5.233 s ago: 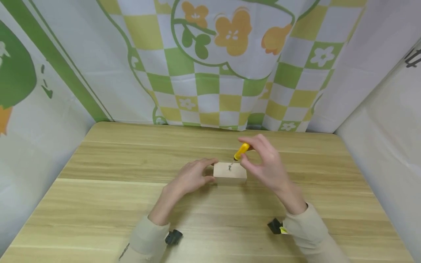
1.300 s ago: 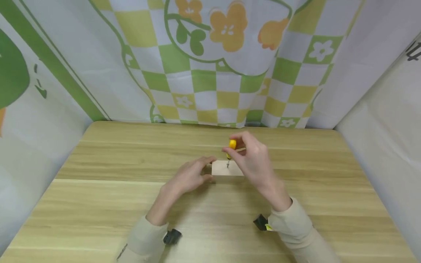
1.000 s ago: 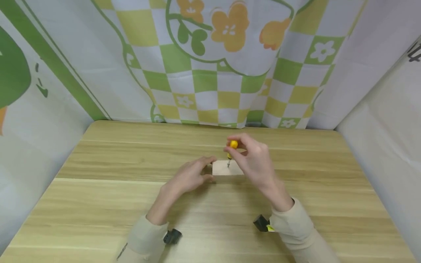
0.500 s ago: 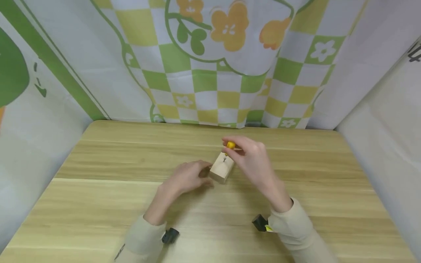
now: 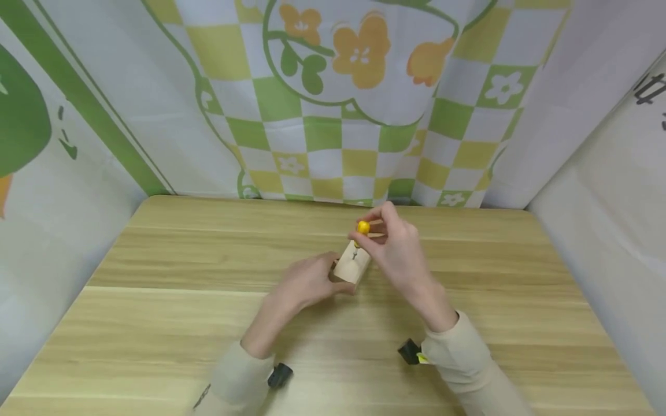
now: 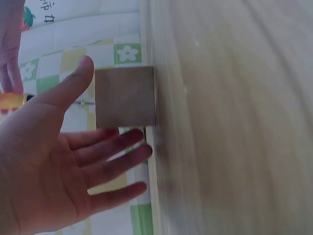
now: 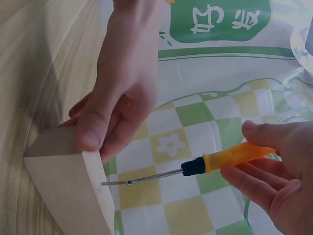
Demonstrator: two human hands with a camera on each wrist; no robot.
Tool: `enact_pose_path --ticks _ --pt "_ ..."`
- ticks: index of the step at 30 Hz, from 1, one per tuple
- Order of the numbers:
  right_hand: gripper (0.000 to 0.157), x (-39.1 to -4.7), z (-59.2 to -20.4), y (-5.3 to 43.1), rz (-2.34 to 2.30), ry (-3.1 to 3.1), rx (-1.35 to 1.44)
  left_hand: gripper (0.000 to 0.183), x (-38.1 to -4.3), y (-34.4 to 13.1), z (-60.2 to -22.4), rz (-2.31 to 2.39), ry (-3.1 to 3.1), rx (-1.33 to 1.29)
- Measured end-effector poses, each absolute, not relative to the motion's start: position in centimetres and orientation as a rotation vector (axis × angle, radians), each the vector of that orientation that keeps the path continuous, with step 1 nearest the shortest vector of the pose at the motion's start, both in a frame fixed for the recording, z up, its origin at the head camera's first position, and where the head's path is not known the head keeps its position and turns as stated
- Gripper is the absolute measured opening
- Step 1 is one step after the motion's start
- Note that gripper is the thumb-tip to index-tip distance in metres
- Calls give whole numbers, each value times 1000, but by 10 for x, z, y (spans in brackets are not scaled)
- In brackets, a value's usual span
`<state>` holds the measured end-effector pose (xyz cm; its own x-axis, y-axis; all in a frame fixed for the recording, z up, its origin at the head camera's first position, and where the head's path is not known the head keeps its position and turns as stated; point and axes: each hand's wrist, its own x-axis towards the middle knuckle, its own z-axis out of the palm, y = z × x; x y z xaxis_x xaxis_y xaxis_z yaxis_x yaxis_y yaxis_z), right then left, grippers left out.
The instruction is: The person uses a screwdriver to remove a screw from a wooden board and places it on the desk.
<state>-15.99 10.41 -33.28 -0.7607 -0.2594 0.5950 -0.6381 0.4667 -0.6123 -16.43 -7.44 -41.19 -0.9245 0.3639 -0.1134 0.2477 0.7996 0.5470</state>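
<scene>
A pale wooden block (image 5: 350, 268) lies at an angle on the table, its end face (image 6: 124, 97) turned to the left wrist camera. From its top a screw (image 7: 115, 183) stands out, much of its thread visible. My right hand (image 5: 398, 245) pinches the yellow handle of a screwdriver (image 7: 230, 157) between thumb and fingers. The screwdriver's tip meets the screw's head, its shaft leaning slightly. My left hand (image 5: 309, 282) holds the block's near end, thumb on one side and fingers on the other. In the right wrist view the left thumb (image 7: 92, 129) lies at the block's edge.
A wood-grain table (image 5: 182, 335) runs back to a checkered, flowered cloth (image 5: 322, 133). White cloth walls (image 5: 614, 202) stand at both sides. A small black camera (image 5: 280, 375) sits at the left wrist and another black camera (image 5: 409, 351) at the right.
The block has turned from crosswise to slanting away. Half a second ago the left fingers were spread beside it; now they hold its near end. The right hand keeps the screwdriver on the screw.
</scene>
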Motion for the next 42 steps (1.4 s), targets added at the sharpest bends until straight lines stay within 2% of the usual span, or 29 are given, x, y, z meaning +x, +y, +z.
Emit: enact_pose_path --ticks 12,22,28,35,42 --pt "21 -172 -335 104 1244 -2180 833 39 -168 -66 -414 876 2719 468" --pt "20 -171 -330 123 1496 -2238 953 63 -176 -80 -420 1046 2539 616" --pt "21 -168 -323 134 1611 -2363 1071 61 -177 -87 -418 1066 2442 718" --pt "19 -166 -326 133 1480 -2363 1041 56 -178 -93 -420 1084 2375 743" --pt "28 -159 -332 119 1130 -2242 983 57 -177 -99 -420 1100 2375 703"
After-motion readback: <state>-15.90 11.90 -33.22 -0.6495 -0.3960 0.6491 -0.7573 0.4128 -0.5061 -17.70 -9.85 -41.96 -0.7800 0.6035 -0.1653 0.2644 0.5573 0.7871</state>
